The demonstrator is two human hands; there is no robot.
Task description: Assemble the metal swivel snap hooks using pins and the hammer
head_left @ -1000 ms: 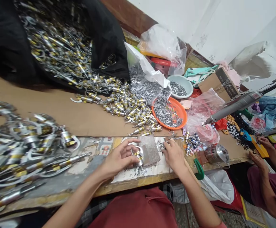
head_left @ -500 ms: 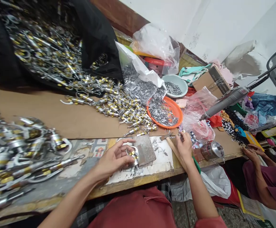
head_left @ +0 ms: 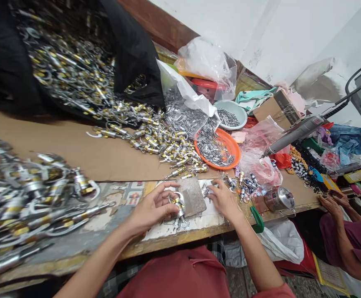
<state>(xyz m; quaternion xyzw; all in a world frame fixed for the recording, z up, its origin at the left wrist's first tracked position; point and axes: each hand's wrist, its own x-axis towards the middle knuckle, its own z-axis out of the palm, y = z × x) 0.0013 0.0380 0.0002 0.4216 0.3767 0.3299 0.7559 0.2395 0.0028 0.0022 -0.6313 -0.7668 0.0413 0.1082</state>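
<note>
My left hand (head_left: 155,203) is closed on a silver-and-yellow metal hook fitting (head_left: 178,203), holding it upright with its curved white hook uppermost. The fitting is at the left edge of a flat grey metal block (head_left: 193,198) on the bench. To the right of the block, my right hand (head_left: 224,199) reaches down with thumb and fingers slightly apart. Its fingertips are beside small silver metal tabs (head_left: 205,190) lying on white paper (head_left: 168,232). More tabs lie below the held fitting. Whether the right fingertips touch a tab is too small to make out.
Similar fittings spill from a black bag (head_left: 137,54), with another heap (head_left: 34,194) at left. An orange tray (head_left: 238,151) and a pale bowl (head_left: 242,118) hold small metal parts. A metal mug (head_left: 280,200) stands near the bench edge. At far right are a co-worker's hands (head_left: 332,205).
My right hand has moved left to the small tabs. The wooden-handled tool beside it is no longer visible, and coloured small pieces now show behind. My left hand keeps its hold.
</note>
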